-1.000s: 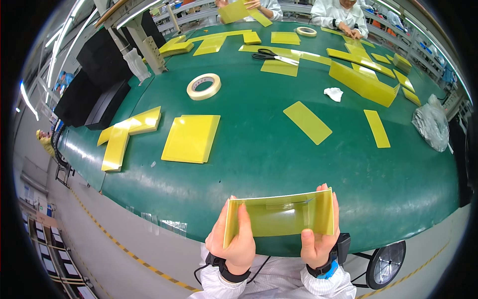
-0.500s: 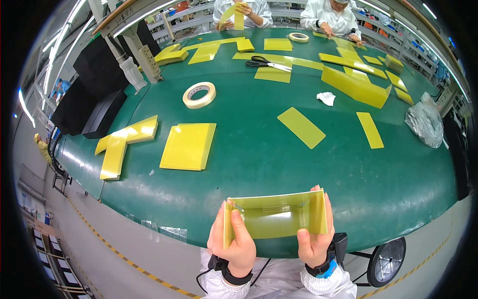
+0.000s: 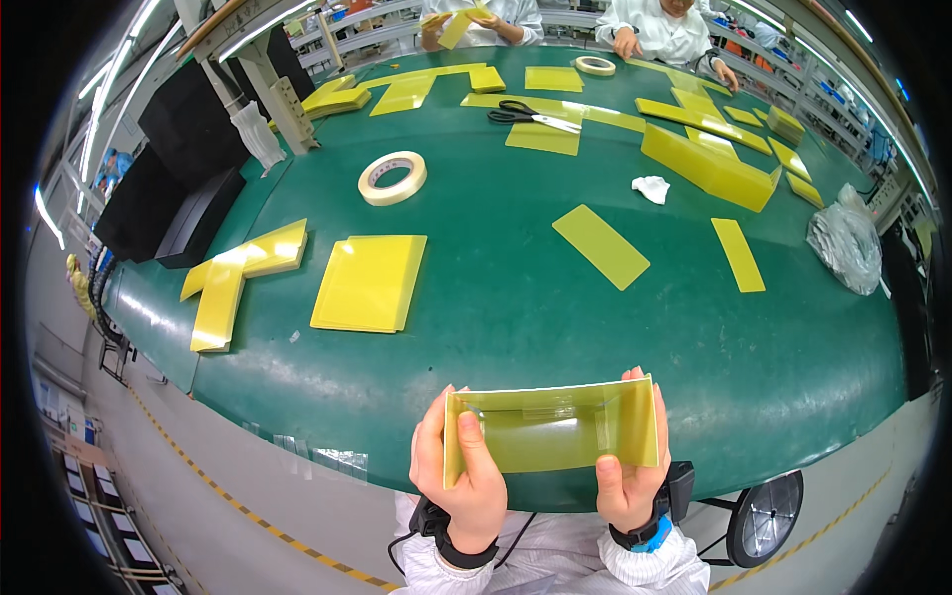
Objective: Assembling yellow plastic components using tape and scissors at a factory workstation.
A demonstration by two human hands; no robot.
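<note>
Both my hands hold a yellow, translucent open box (image 3: pixel 540 446) made of thin sheet, at the table's near edge. Strips of clear tape show on its inner faces. My left hand (image 3: pixel 458 486) grips the left end, its thumb inside against the wall and its fingers behind. At the right end, my right hand (image 3: pixel 629 493) has its thumb at the lower edge and its fingers round the outside. Beyond the box lie a stack of yellow sheets (image 3: pixel 369 285), a T-shaped pile of yellow strips (image 3: pixel 220 297) and two single yellow pieces (image 3: pixel 601 247) (image 3: pixel 738 255).
On the green table (image 3: pixel 476 327) lie a tape roll (image 3: pixel 393 179), black-handled scissors (image 3: pixel 526 115), a crumpled white scrap (image 3: pixel 651 189), a folded yellow panel (image 3: pixel 709 169) and a clear plastic bag (image 3: pixel 845 240). Two people in white work at the far side. A black bin (image 3: pixel 203 216) stands left.
The box has turned slightly in my hands, its left end a little higher, with both grips kept. Across the table, one person's yellow sheet has tilted and the other person's hands have shifted.
</note>
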